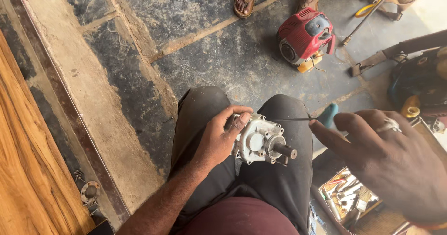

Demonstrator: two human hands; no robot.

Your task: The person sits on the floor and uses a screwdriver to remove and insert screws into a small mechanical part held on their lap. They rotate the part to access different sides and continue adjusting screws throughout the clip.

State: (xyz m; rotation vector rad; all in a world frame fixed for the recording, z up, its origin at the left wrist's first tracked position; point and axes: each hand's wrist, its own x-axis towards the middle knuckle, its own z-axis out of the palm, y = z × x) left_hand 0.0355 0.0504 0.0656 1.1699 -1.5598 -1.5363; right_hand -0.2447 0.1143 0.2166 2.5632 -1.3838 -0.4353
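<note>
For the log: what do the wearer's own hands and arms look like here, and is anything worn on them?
Both hands are bare, without gloves. The left hand and its forearm are uncovered, with no sleeve, watch or ring showing. The right hand wears a silver-coloured ring on one finger, and a thin red and yellow band shows at its wrist. No sleeve is visible on that side.

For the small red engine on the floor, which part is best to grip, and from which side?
The red engine lies tilted on the concrete floor, red housing upward. Probably best to come from above and grip across that broad red housing; the yellow part at its lower edge looks small and awkward.
</note>
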